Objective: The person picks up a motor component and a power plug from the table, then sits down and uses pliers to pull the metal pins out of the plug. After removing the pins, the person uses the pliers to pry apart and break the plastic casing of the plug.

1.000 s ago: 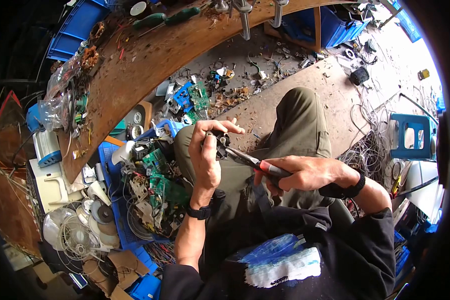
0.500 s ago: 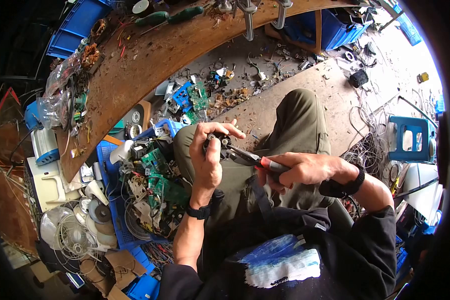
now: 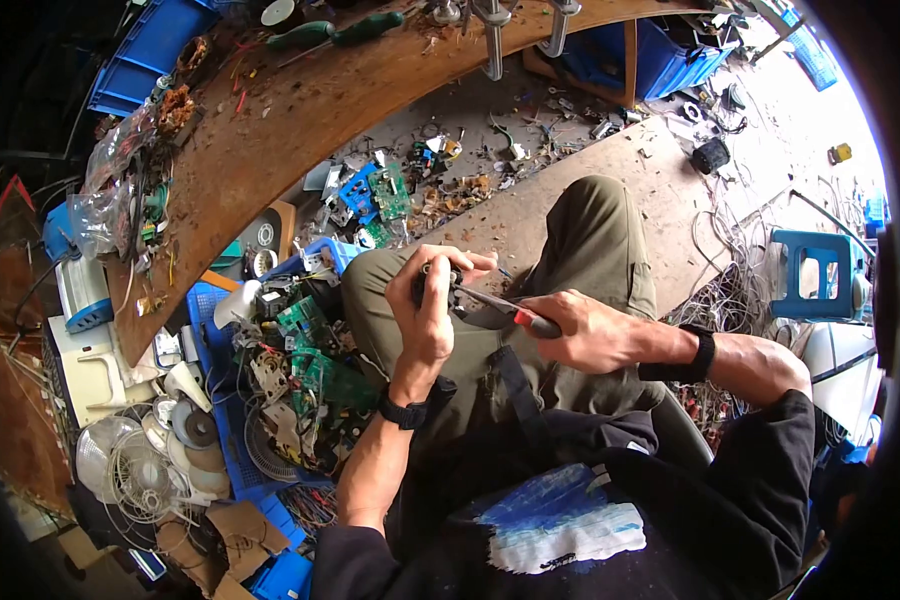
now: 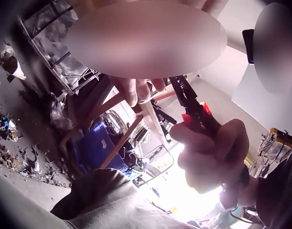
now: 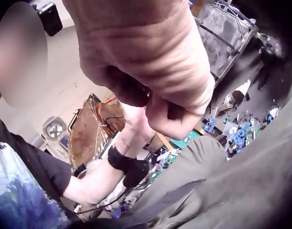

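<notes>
— How far along?
— Under way, at a guess, not finished: dark part [image 3: 455, 277] in hand, pliers [image 3: 523, 317] brought to its edge. No piece visibly freed. Probably more prying or pulling left; impossible to say at what exactly.
— And the hands?
— Gripping the dark part in bent fingers and thumb with the left hand [image 3: 430, 315]; clenched round the pliers' handles with the right hand [image 3: 595, 337]. Can't tell about any bite at the tip.
— Held where?
— Above the trousers [image 3: 470, 350], near the left knee, well apart from the screwdrivers [image 3: 367, 30] on the counter [image 3: 230, 190].
</notes>
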The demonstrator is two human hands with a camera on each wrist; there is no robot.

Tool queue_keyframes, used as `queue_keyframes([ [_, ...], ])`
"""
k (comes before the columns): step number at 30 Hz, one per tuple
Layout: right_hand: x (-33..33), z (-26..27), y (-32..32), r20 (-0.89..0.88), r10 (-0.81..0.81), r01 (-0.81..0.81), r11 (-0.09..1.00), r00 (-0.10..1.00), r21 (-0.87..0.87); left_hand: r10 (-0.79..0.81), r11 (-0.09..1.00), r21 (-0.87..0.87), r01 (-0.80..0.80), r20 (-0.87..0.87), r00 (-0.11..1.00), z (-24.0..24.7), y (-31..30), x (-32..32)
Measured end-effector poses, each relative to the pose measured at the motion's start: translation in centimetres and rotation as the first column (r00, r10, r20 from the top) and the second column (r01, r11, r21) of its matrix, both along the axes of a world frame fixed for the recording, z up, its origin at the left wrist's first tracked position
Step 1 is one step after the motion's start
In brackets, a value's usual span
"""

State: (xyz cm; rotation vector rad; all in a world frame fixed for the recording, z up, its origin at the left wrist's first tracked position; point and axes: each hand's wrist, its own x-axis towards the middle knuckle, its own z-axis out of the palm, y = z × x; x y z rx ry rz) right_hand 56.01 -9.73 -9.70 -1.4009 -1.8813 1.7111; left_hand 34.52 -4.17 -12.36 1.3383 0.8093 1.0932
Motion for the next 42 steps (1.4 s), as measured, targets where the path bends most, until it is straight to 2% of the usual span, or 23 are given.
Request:
queue_keyframes([
  [1, -0.3, -0.6, -0.1, 0.042, -0.051, 0.047, 0.995, 0.998, 0.083, 0.033, 0.998, -0.047, -0.031, 0.046, 0.998, -0.3, 0.1, 0.3],
  [2, -0.3, -1.0, 0.0, 0.047, -0.056, 0.052, 0.995, 0.997, 0.084, 0.067, 0.994, -0.097, -0.058, 0.089, 0.994, -0.6, 0.2, 0.6],
  [5, -0.1, -1.2, 0.9, 0.149, -0.094, 0.042, 0.946, 0.984, 0.32, 0.103, 0.988, -0.127, -0.092, 0.084, 0.991, -1.6, 0.7, 0.9],
  [8, -0.4, -0.5, 2.1, 0.254, -0.108, 0.033, 0.959, 0.961, 0.281, 0.17, 0.974, -0.161, -0.158, 0.066, 0.983, -1.9, 1.4, 1.5],
  [11, -0.3, -0.8, 2.6, 0.25, -0.122, 0.045, 0.955, 0.96, 0.292, 0.228, 0.974, -0.02, -0.227, 0.141, 0.963, -3.8, 2.6, 1.9],
  [12, -0.1, -0.8, 2.7, 0.224, -0.112, 0.046, 0.959, 0.968, 0.281, 0.259, 0.954, 0.17, -0.249, -0.038, 0.965, -3.6, 3.1, 1.9],
  [13, 0.1, -0.8, 2.9, 0.228, -0.11, 0.042, 0.957, 0.967, 0.287, 0.269, 0.941, 0.248, -0.232, -0.125, 0.955, -3.9, 3.4, 1.5],
  [14, 0.6, -0.7, 3.1, 0.197, -0.088, 0.045, 0.977, 0.976, 0.208, 0.287, 0.923, 0.321, -0.212, -0.206, 0.936, -4.2, 3.7, 1.0],
  [15, 1.0, -0.7, 3.1, 0.165, -0.068, 0.048, 0.991, 0.984, 0.123, 0.292, 0.922, 0.32, -0.22, -0.198, 0.936, -4.2, 3.9, 0.8],
  [17, 1.7, -1.1, 2.9, 0.127, -0.041, 0.026, 0.993, 0.991, 0.114, 0.326, 0.834, 0.537, -0.127, -0.293, 0.899, -4.2, 4.1, 0.0],
  [18, 1.9, -1.4, 2.7, 0.083, -0.011, 0.002, 0.994, 0.996, 0.105, 0.32, 0.837, 0.533, -0.124, -0.293, 0.901, -4.1, 4.2, -0.6],
  [20, 2.2, -2.3, 2.7, 0.062, 0.017, -0.021, 0.998, 0.998, 0.067, 0.281, 0.787, 0.615, 0.054, -0.435, 0.856, -3.8, 4.5, -1.4],
  [22, 2.1, -2.3, 2.4, 0.031, 0.046, -0.047, 0.999, 0.998, 0.024, 0.27, 0.787, 0.613, 0.067, -0.44, 0.856, -4.0, 4.4, -1.4],
  [24, 1.8, -1.9, 2.5, 0.035, 0.006, -0.005, 1.0, 0.999, -0.03, 0.233, 0.85, 0.523, 0.066, -0.484, 0.844, -4.7, 4.5, -1.3],
  [26, 1.5, -2.2, 2.4, 0.034, -0.016, 0.018, 0.999, 0.999, -0.047, 0.261, 0.839, 0.54, 0.067, -0.507, 0.822, -5.4, 4.4, -1.3],
  [28, 1.4, -2.6, 2.3, 0.039, -0.04, 0.042, 0.997, 0.998, -0.062, 0.245, 0.896, 0.443, 0.015, -0.523, 0.817, -6.2, 4.4, -1.1],
  [30, 0.9, -3.4, 2.6, 0.084, -0.083, 0.081, 0.996, 0.993, 0.023, 0.239, 0.905, 0.426, -0.004, -0.501, 0.832, -7.0, 4.6, -0.4],
  [32, 0.6, -4.2, 2.6, 0.146, -0.13, 0.117, 0.988, 0.981, 0.097, 0.185, 0.978, 0.156, -0.138, -0.346, 0.92, -7.4, 4.4, 0.6],
  [34, 0.2, -4.4, 2.5, 0.199, -0.183, 0.151, 0.975, 0.963, 0.163, 0.22, 0.974, 0.127, -0.187, -0.338, 0.915, -8.4, 4.3, 1.1],
  [36, 0.1, -4.3, 2.8, 0.279, -0.216, 0.139, 0.952, 0.936, 0.272, 0.244, 0.97, 0.088, -0.228, -0.359, 0.901, -9.1, 4.1, 1.3],
  [38, 0.3, -5.1, 3.0, 0.306, -0.213, 0.122, 0.949, 0.928, 0.291, 0.24, 0.971, 0.098, -0.22, -0.356, 0.903, -9.6, 3.9, 1.6],
  [40, 0.6, -5.2, 2.9, 0.375, -0.23, 0.078, 0.923, 0.898, 0.378, 0.226, 0.954, -0.139, -0.267, -0.256, 0.94, -9.6, 3.5, 2.3],
  [42, 0.7, -5.0, 3.4, 0.431, -0.206, 0.051, 0.938, 0.879, 0.344, 0.231, 0.941, -0.176, -0.288, -0.286, 0.93, -10.1, 3.6, 2.3],
])
